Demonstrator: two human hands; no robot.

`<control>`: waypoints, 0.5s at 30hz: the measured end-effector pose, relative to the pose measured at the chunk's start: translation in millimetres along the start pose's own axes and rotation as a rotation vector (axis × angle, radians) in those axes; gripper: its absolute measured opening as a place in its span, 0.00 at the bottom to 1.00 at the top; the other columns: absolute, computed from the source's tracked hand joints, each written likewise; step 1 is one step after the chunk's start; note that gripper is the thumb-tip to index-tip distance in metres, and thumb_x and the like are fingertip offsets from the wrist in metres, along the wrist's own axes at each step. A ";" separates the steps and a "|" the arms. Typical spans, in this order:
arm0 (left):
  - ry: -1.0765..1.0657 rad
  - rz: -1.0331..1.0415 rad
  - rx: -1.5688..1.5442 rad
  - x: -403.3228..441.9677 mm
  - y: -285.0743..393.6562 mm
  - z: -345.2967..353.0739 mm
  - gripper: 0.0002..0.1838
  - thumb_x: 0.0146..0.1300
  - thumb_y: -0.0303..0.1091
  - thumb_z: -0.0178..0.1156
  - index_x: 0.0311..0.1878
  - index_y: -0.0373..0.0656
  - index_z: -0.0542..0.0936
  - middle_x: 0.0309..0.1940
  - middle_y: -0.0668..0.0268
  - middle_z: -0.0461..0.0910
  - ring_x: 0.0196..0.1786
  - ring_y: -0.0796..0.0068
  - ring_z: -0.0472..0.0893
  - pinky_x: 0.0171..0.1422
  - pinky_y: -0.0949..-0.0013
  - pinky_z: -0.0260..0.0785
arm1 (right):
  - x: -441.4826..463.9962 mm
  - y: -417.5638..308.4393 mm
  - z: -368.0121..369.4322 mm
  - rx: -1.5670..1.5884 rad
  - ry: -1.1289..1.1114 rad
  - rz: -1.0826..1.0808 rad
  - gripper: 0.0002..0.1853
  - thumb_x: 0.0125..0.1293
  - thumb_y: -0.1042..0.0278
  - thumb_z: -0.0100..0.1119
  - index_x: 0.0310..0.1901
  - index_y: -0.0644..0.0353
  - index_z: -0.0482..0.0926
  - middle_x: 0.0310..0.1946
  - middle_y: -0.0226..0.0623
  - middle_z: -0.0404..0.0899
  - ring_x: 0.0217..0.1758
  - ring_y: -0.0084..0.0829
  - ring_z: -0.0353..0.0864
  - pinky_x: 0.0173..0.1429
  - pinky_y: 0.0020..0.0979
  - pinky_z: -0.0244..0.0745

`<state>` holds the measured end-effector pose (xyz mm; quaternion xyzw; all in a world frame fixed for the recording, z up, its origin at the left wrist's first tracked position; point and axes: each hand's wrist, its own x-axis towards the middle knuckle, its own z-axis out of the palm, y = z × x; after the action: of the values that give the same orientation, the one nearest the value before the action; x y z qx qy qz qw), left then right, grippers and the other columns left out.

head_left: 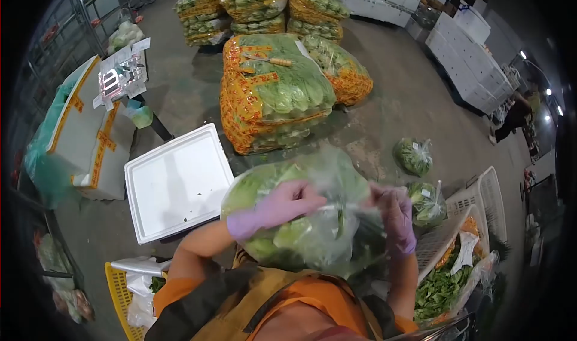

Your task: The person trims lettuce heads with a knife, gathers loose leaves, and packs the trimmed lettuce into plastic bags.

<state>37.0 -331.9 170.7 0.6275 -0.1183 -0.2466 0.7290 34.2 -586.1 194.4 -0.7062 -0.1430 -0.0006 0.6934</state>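
A large clear plastic bag (pixel 327 245) full of leafy green vegetables rests against my front. My left hand (pixel 291 201), in a thin purple glove, is closed on the gathered plastic at the bag's top. On the other side of the gathered neck, my right hand (pixel 393 211) pinches the plastic too; it wears a similar glove and its fingers are slightly blurred. Between the hands the plastic is bunched and twisted. To the left lies a white foam tray (pixel 174 181) on a scale, with a few dark specks in it.
Large bagged greens (pixel 276 94) stand ahead, a knife (pixel 265 59) on top. A scale display (pixel 120 79) and foam boxes (pixel 90 130) are at left. Small bags of greens (pixel 413 156) lie right, near white crates (pixel 451 245). A yellow basket (pixel 120 296) sits lower left.
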 end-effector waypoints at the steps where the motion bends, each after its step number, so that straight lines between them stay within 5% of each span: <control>1: -0.031 0.153 0.136 6.1 16.3 8.2 0.07 0.63 0.35 0.53 0.38 0.43 0.72 0.20 0.71 0.68 0.26 0.81 0.66 0.34 0.78 0.61 | 7.1 -32.2 13.8 -0.303 -0.096 -0.087 0.16 0.67 0.60 0.46 0.44 0.62 0.79 0.45 0.41 0.73 0.47 0.30 0.73 0.56 0.32 0.66; 3: -0.058 0.280 0.471 13.5 53.3 22.8 0.10 0.54 0.26 0.61 0.40 0.40 0.75 0.24 0.70 0.72 0.28 0.82 0.70 0.35 0.77 0.66 | 29.7 -56.0 32.6 -0.996 -0.237 -0.587 0.16 0.61 0.61 0.51 0.48 0.53 0.79 0.54 0.43 0.67 0.55 0.38 0.67 0.59 0.37 0.63; 6: -0.063 0.433 0.685 33.2 33.0 12.5 0.08 0.54 0.27 0.61 0.38 0.40 0.77 0.26 0.68 0.76 0.29 0.83 0.74 0.33 0.76 0.67 | 60.2 -62.4 51.2 -0.903 -0.386 -0.593 0.17 0.56 0.61 0.55 0.47 0.51 0.79 0.56 0.44 0.65 0.58 0.44 0.61 0.62 0.38 0.57; 9: 0.019 0.314 0.492 19.0 50.1 14.1 0.07 0.59 0.32 0.57 0.38 0.41 0.77 0.26 0.67 0.78 0.28 0.83 0.76 0.31 0.77 0.67 | 80.5 -46.5 28.0 -0.510 -0.556 -0.091 0.18 0.50 0.70 0.63 0.45 0.58 0.79 0.35 0.40 0.79 0.35 0.33 0.77 0.40 0.27 0.71; 11: 0.071 0.175 0.273 14.4 51.8 11.3 0.10 0.61 0.36 0.55 0.32 0.39 0.76 0.23 0.68 0.77 0.25 0.81 0.75 0.28 0.76 0.67 | 78.6 -35.8 25.4 -0.463 -0.389 -0.170 0.17 0.47 0.76 0.65 0.42 0.60 0.80 0.24 0.37 0.78 0.25 0.26 0.76 0.30 0.24 0.69; 15: -0.031 0.159 -0.054 30.0 27.0 -2.3 0.14 0.63 0.38 0.52 0.25 0.40 0.76 0.20 0.69 0.75 0.22 0.81 0.72 0.24 0.78 0.62 | 31.7 -43.0 54.0 -0.694 -0.222 -0.543 0.11 0.43 0.83 0.62 0.30 0.59 0.76 0.25 0.37 0.77 0.28 0.31 0.77 0.33 0.26 0.71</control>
<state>69.3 -342.7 192.4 0.5925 -0.1726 -0.2007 0.7609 45.2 -526.9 240.8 -0.8297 -0.3877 -0.1545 0.3707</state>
